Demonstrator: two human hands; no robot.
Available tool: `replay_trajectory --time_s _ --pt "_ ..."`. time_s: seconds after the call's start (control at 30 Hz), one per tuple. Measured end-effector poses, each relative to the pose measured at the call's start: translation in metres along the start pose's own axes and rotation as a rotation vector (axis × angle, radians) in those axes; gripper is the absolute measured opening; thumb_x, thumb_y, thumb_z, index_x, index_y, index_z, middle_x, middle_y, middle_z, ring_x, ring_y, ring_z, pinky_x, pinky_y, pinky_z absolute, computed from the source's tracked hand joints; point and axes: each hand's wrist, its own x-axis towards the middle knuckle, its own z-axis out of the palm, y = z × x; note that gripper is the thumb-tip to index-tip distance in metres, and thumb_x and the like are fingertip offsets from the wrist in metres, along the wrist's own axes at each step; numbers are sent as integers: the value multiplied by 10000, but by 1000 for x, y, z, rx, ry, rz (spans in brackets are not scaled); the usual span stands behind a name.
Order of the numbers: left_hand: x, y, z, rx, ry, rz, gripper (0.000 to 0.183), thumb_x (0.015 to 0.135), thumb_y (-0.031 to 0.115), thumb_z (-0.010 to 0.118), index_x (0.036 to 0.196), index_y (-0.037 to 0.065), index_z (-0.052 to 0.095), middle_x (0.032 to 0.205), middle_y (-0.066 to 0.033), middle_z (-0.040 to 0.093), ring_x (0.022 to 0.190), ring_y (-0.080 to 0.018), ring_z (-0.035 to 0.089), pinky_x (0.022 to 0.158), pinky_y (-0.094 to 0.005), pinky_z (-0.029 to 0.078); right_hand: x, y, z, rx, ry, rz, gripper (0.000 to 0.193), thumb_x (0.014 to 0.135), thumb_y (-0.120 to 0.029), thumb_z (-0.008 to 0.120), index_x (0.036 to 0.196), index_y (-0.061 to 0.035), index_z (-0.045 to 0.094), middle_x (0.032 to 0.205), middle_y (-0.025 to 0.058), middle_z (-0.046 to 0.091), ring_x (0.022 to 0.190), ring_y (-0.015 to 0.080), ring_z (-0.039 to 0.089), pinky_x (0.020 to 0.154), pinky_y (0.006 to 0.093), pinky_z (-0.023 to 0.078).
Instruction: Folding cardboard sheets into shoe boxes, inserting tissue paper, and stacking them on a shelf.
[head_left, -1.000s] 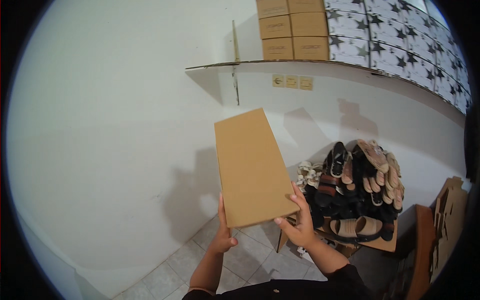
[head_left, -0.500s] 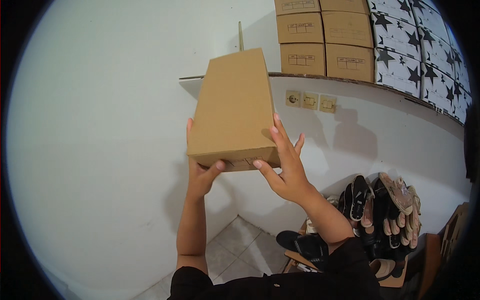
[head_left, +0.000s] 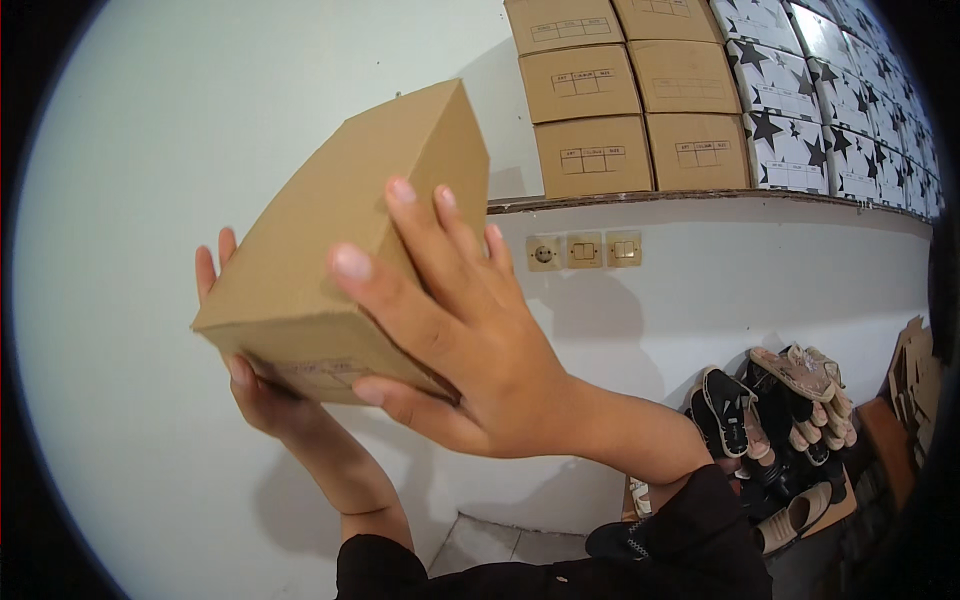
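Note:
A plain brown cardboard shoebox (head_left: pixel 330 210) is held up in front of me, tilted, its small printed end toward me. My left hand (head_left: pixel 262 395) grips its left side, thumb on the near end and two fingertips showing past the left edge; the rest of those fingers are hidden behind the box. On the other side my right hand (head_left: pixel 475 340) presses against the box, fingers spread along the right side and thumb on the near end. Behind the box's far end is the left part of a wall shelf (head_left: pixel 600 200).
Stacked brown shoeboxes (head_left: pixel 585 85) stand on the shelf, beside white boxes with black stars (head_left: pixel 785 150). Below it are a wall socket and switches (head_left: pixel 584 251). A pile of shoes (head_left: pixel 780 420) lies at lower right, near flattened cardboard (head_left: pixel 915 375).
Both hands have moved the shoebox left and nearer to me, and it now leans over, showing its right side. My view has shifted too.

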Motion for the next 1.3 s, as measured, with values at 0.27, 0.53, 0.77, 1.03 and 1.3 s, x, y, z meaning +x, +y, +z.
replay_trajectory --time_s 0.27,0.53,0.77,1.03,1.3 --pt "41 -68 -5 -306 -225 -164 698 867 321 459 1431 18 181 1465 -188 216 1328 -266 277 1074 -385 251 26 50 21 -126 143 99 646 824 -243 595 1391 -79 334 1391 230 353 1284 373 349 1015 522 244" --pt "75 -128 20 -92 -342 -266 506 958 272 326 1422 85 249 1433 -130 303 1302 -230 319 1069 -333 258 34 107 16 -426 121 215 478 845 -250 554 1307 -164 465 1343 194 419 1236 345 409 1021 587 215" --pt "86 -178 25 401 -660 -237 534 988 342 281 1467 185 106 1506 -106 188 1387 -280 175 1119 -397 95 10 143 21 -939 17 210 357 862 -315 545 1202 -208 565 1321 109 463 1226 294 433 1022 626 197" --pt "82 -213 35 1117 -1022 -244 524 969 361 289 1459 240 149 1506 -87 195 1394 -278 153 1040 -632 -22 -3 153 20 -1016 -211 471 379 899 -404 462 1130 -147 619 1226 38 560 1238 292 422 1033 650 101" --pt "18 -146 14 588 -657 -12 450 927 315 428 1346 150 442 1478 -135 260 1391 -293 165 1061 -587 -4 -32 83 -12 -889 8 294 332 840 -298 544 1107 -127 643 1278 80 528 1283 303 365 1058 602 12"
